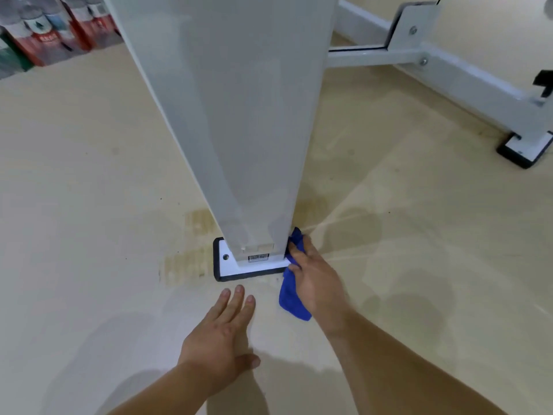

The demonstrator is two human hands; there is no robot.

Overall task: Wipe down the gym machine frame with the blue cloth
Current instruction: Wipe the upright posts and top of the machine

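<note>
On the upright post [239, 130], the wiped extent cannot be told. The base plate [227, 266] is judged outstanding. The left hand [220, 330] is spread flat, empty. The blue cloth [291, 304] is held by the right hand [317, 280] against the post's foot, right side.

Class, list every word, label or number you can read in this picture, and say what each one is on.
No text here can be read.
Sticker at the foot of the post: print too small to read.
Labels on the bottle packs: blurred, unreadable.
</note>
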